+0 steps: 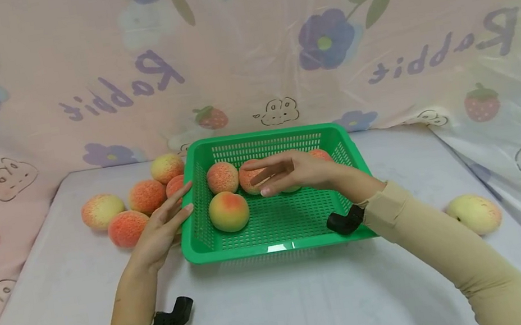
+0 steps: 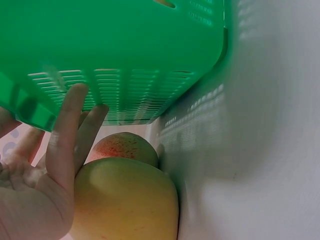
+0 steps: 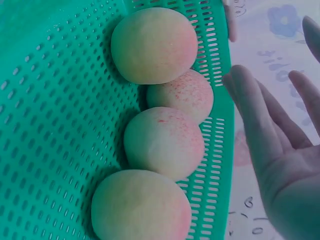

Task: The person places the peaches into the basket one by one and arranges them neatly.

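Observation:
A green slotted basket (image 1: 274,247) sits mid-table and holds several peaches, one (image 1: 229,210) at its front left and others (image 1: 222,177) along the back. My left hand (image 1: 164,227) lies flat with straight fingers against the basket's left wall (image 2: 125,75). In the left wrist view a yellow peach (image 2: 127,200) lies right under the palm. My right hand (image 1: 287,172) hovers open above the back row of peaches (image 3: 162,142), holding nothing.
Several loose peaches (image 1: 121,207) lie on the white table left of the basket. One more peach (image 1: 473,213) rests at the right, near the draped printed cloth (image 1: 510,89). Cloth walls enclose the table's back and sides.

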Action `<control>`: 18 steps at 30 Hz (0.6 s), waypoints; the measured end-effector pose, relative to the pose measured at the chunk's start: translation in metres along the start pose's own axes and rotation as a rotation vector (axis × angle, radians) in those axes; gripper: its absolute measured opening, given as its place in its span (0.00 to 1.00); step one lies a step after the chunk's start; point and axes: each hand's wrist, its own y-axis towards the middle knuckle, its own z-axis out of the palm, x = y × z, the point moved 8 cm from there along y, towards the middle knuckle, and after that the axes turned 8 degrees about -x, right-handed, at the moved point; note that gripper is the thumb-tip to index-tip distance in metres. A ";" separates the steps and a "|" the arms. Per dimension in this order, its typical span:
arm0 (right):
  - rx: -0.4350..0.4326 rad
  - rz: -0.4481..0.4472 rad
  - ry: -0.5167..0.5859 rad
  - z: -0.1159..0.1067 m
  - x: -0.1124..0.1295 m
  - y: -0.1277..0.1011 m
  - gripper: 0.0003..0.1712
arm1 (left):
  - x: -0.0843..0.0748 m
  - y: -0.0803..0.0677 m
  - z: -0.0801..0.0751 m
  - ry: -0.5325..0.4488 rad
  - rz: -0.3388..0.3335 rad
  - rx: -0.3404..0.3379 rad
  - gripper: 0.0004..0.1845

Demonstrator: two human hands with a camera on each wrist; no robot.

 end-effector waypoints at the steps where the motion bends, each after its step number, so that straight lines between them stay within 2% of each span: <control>1: -0.011 0.002 -0.007 -0.002 0.001 -0.004 0.35 | 0.000 0.000 0.000 0.001 0.001 0.001 0.31; 10: -0.121 -0.013 0.034 -0.019 0.004 -0.036 0.32 | 0.000 0.000 0.000 0.011 -0.002 -0.001 0.31; 18: -0.232 -0.012 0.007 -0.037 -0.004 -0.062 0.29 | 0.000 -0.002 0.000 0.016 -0.001 -0.005 0.32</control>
